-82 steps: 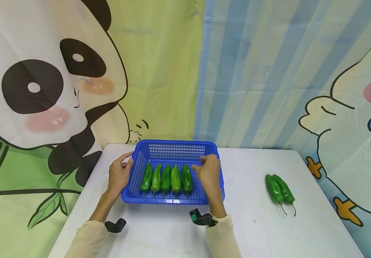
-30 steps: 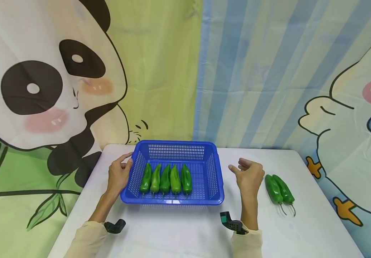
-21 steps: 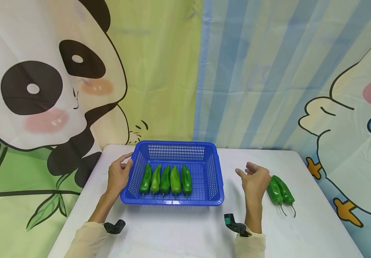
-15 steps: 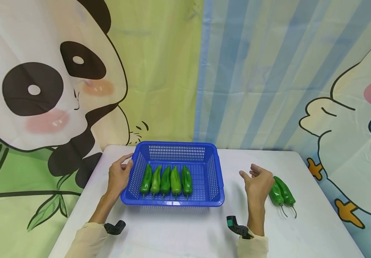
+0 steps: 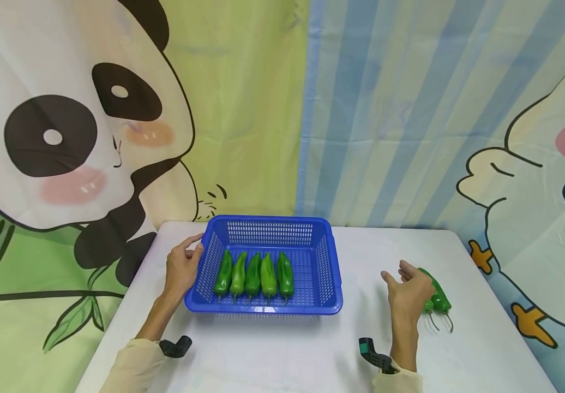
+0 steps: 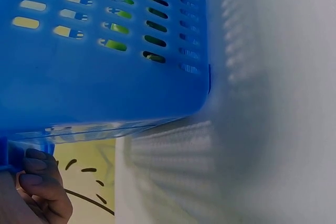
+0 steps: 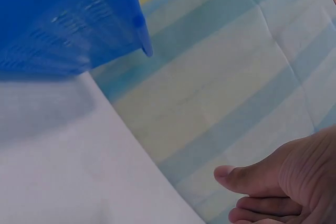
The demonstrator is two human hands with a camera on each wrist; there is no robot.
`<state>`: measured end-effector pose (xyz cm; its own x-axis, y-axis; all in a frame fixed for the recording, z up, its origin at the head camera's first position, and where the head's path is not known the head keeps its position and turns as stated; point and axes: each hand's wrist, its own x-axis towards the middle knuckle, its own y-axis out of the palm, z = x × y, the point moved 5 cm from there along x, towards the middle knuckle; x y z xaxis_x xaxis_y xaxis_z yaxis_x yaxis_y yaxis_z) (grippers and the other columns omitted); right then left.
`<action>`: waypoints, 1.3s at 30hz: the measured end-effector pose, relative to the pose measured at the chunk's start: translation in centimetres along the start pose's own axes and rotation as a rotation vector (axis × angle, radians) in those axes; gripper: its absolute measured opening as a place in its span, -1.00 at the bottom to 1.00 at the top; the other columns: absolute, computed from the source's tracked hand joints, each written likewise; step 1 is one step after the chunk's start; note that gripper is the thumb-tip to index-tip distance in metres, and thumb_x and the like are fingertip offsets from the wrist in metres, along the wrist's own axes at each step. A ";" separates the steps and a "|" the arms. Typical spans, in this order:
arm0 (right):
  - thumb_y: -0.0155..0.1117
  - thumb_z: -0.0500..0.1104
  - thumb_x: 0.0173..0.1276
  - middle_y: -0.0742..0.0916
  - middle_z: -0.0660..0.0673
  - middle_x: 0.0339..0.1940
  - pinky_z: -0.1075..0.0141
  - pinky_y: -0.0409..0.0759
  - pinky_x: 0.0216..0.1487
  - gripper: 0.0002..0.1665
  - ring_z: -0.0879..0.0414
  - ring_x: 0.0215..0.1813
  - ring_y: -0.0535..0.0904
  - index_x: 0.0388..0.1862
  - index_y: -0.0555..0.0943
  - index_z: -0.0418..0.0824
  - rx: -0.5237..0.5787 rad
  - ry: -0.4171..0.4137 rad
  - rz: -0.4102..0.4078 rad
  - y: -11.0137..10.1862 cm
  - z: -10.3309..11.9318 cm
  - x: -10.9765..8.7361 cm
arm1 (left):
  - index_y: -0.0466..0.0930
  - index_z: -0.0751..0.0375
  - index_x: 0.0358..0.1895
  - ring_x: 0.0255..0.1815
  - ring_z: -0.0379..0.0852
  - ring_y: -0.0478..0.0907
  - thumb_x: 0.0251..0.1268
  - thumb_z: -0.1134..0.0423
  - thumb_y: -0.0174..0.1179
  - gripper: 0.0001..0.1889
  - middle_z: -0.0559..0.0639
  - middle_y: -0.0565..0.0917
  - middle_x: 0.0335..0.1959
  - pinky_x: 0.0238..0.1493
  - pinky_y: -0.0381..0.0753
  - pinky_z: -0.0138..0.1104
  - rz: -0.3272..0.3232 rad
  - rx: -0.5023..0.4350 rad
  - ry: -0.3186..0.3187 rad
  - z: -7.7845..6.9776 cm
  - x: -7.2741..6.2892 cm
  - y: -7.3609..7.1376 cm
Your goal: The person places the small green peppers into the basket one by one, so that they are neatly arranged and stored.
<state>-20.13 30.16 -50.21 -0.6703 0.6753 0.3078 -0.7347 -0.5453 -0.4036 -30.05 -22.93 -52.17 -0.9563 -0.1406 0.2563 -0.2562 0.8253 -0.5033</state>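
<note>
A blue plastic basket [image 5: 263, 309] with slotted walls stands on the white table, several green peppers [image 5: 253, 275] side by side in it, stems toward the person. My left hand [image 5: 180, 268] grips the rim at the basket's left end; in the left wrist view its curled fingers [image 6: 44, 190] are at the rim. My right hand [image 5: 408, 292] is over the table right of the basket, thumb apart from the fingers and nothing between them. Behind it lie two more green peppers [image 5: 439, 297], the nearer one mostly hidden by the hand.
The white table [image 5: 272, 355] ends at the back against a hanging cloth [image 5: 361, 136] with stripes and cartoon animals. A black camera mount sits on each wrist, the left one [image 5: 175, 347] and the right one [image 5: 376, 357].
My right hand has moved from over the basket's right end rightward to the two loose peppers, now overlapping them. My left hand, the basket and its peppers have stayed in place.
</note>
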 end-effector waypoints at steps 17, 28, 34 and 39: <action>0.64 -0.52 0.11 0.74 -0.60 0.18 -0.36 0.43 0.48 -0.35 -0.53 0.33 0.63 0.23 0.69 -0.57 -0.108 0.011 -0.061 -1.7 -3.9 0.7 | 0.62 0.26 0.45 -0.71 -0.21 0.42 0.70 0.28 0.14 -0.60 0.03 0.59 -0.70 -0.66 0.24 -0.39 -0.008 0.002 -0.001 0.0 -0.1 0.0; 0.62 -0.53 0.12 0.70 -0.62 0.24 -0.44 0.46 0.42 -0.33 -0.58 0.37 0.58 0.26 0.67 -0.57 -0.202 0.006 -0.043 -1.3 -5.1 1.1 | 0.63 0.25 0.45 -0.75 -0.28 0.37 0.70 0.27 0.14 -0.60 0.00 0.57 -0.72 -0.68 0.20 -0.40 -0.009 0.010 0.002 0.2 0.0 0.0; 0.57 -0.52 0.19 0.68 -0.64 0.25 -0.44 0.44 0.45 -0.35 -0.60 0.38 0.57 0.29 0.64 -0.58 -0.261 0.007 -0.017 -1.1 -5.5 1.4 | 0.64 0.23 0.45 -0.73 -0.25 0.40 0.69 0.27 0.15 -0.60 0.02 0.59 -0.70 -0.67 0.22 -0.40 -0.011 0.002 -0.004 0.1 -0.1 0.0; 0.56 -0.51 0.22 0.67 -0.69 0.21 -0.45 0.42 0.39 -0.37 -0.63 0.28 0.60 0.28 0.62 -0.63 -0.314 -0.016 0.006 -1.2 -5.8 1.8 | 0.63 0.24 0.45 -0.71 -0.22 0.45 0.70 0.26 0.15 -0.60 0.02 0.63 -0.68 -0.66 0.26 -0.38 -0.006 -0.001 -0.007 -0.1 0.0 0.0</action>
<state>-19.83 34.94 -54.18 -0.6782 0.6629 0.3173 -0.6640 -0.3676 -0.6511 -30.05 -22.90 -52.11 -0.9558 -0.1492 0.2535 -0.2617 0.8247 -0.5014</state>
